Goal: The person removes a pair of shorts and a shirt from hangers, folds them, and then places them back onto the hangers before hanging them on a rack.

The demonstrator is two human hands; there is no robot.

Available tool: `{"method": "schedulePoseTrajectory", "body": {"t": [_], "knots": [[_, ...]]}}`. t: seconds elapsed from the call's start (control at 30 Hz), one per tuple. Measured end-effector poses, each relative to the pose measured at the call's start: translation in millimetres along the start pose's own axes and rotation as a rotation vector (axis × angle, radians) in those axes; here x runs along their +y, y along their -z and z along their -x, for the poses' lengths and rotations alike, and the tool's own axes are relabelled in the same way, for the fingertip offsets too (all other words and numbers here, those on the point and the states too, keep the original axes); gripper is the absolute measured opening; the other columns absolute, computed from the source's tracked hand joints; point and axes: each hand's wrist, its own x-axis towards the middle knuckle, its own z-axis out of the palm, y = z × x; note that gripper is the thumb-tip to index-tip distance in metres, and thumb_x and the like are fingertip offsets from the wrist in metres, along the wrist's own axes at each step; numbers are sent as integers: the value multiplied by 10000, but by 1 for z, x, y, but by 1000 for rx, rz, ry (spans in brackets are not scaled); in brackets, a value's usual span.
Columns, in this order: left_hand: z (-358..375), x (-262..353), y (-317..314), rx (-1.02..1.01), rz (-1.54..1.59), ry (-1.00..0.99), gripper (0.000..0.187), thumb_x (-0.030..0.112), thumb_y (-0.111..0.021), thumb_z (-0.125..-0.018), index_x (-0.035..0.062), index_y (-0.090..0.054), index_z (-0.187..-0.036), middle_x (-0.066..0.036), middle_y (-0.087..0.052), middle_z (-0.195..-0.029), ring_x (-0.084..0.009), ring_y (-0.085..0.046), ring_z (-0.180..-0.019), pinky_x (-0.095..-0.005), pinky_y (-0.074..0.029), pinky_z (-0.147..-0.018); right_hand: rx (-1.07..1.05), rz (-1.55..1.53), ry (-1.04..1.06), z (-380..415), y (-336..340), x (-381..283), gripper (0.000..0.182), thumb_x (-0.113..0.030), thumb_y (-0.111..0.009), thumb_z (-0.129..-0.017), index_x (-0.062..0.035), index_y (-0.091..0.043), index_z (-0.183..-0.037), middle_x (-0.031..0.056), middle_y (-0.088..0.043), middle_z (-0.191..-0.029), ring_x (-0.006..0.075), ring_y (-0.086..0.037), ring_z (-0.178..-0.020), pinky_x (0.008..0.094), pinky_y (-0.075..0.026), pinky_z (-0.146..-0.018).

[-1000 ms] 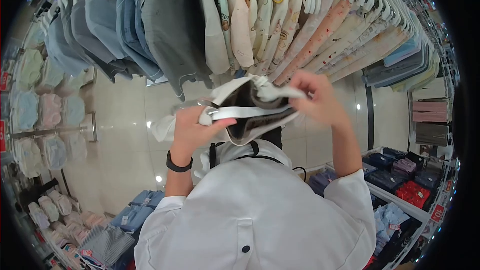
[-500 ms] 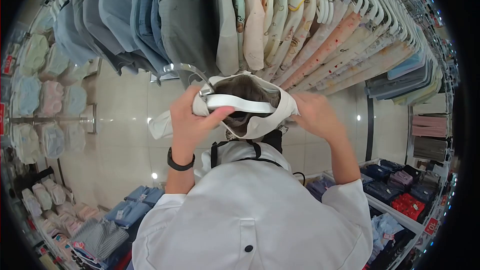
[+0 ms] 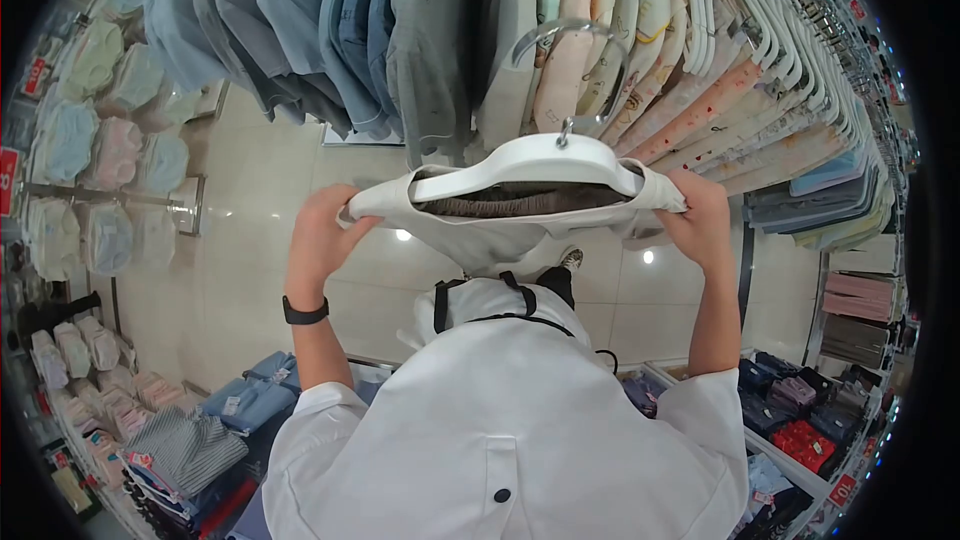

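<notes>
Between my two hands a pale cream shirt [image 3: 480, 234] is stretched out, its collar opening showing a dark grey-brown inside. A white hanger [image 3: 530, 158] sits inside the shoulders, and its clear hook stands up toward the rack. My left hand [image 3: 325, 230] pinches the left shoulder of the shirt, a black band on its wrist. On the other side my right hand [image 3: 697, 217] is closed on the right shoulder. The lower part of the shirt hangs out of sight beneath the collar.
Ahead is a rack of grey and blue garments [image 3: 290, 10] and printed pastel ones [image 3: 700, 110] on white hangers. Packaged items [image 3: 115, 155] hang at left. Bins of folded clothes [image 3: 800, 400] stand at lower right, and folded blue clothes [image 3: 255, 390] lie at lower left.
The hanger's middle has come up out of the collar opening, and its hook now points forward. My hands have moved apart, spreading the shirt's shoulders level. The view has shifted slightly left.
</notes>
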Motion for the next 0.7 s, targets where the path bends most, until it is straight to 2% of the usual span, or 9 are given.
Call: {"method": "schedulePoseTrajectory", "body": {"t": [0.07, 0.2, 0.3, 0.37, 0.5, 0.57, 0.6, 0.67, 0.7], "knots": [[1, 19, -3, 221, -99, -365, 487, 301, -863, -654, 46, -672, -1022, -136, -689, -924, -331, -647, -855, -390, -511, -765, -29, -37, 53, -6, -2, -9, 195, -53, -738, -691, -52, -669, -874, 135, -632, -761, 335, -614, -667, 357, -477, -592], [4, 39, -24, 305, 23, -283, 416, 299, -850, -675, 39, -664, -940, -115, -680, -876, -332, -633, -801, -403, -496, -716, -38, -51, 161, -18, -19, -20, 206, -55, -737, -687, -51, -665, -880, 129, -624, -747, 343, -606, -658, 362, -477, -588], [4, 24, -26, 420, -77, -261, 364, 315, -842, -692, 60, -646, -862, -92, -652, -799, -316, -608, -743, -421, -462, -647, -94, -16, 96, -21, -32, -27, 212, -53, -741, -682, -56, -670, -881, 142, -633, -792, 355, -619, -740, 387, -487, -651], [11, 9, -9, 573, -267, -319, 280, 270, -816, -697, 89, -626, -797, -65, -606, -727, -278, -565, -678, -397, -423, -629, -207, -27, 165, -22, -37, -23, 241, -81, -769, -666, -70, -666, -884, 135, -649, -930, 352, -619, -873, 407, -484, -748], [25, 2, 29, 789, -359, -293, 203, 197, -776, -676, 109, -615, -762, -42, -567, -689, -240, -534, -661, -365, -399, -675, -287, -101, 392, -35, -27, -26, 250, -155, -801, -693, -83, -660, -887, 105, -629, -1046, 328, -595, -948, 411, -472, -820], [25, 0, 36, 802, -306, -359, 164, 153, -741, -662, 117, -600, -738, -23, -546, -680, -219, -527, -678, -355, -385, -732, -632, -277, 510, -39, -30, -36, 293, -214, -808, -750, -90, -635, -951, 74, -604, -1067, 271, -579, -940, 377, -470, -826], [22, -3, 37, 818, -320, -343, 164, 153, -741, -662, 117, -600, -738, -23, -546, -680, -219, -527, -678, -355, -385, -732, -643, -278, 534, -43, -37, -44, 293, -214, -808, -750, -90, -635, -951, 74, -604, -1067, 271, -579, -940, 377, -470, -826], [15, -16, 37, 707, -300, -370, 281, 281, -814, -667, 107, -603, -735, -37, -553, -674, -244, -519, -675, -376, -382, -759, -1029, -607, 324, -48, -61, -68, 358, -256, -806, -787, -68, -598, -1010, 79, -613, -987, 238, -586, -866, 356, -481, -762], [11, -24, 39, 697, -283, -334, 259, 254, -812, -688, 108, -602, -723, -38, -561, -686, -246, -519, -686, -378, -382, -761, -1041, -603, 345, -51, -70, -81, 358, -256, -806, -787, -68, -598, -1010, 79, -613, -987, 238, -586, -866, 356, -481, -762]]}}
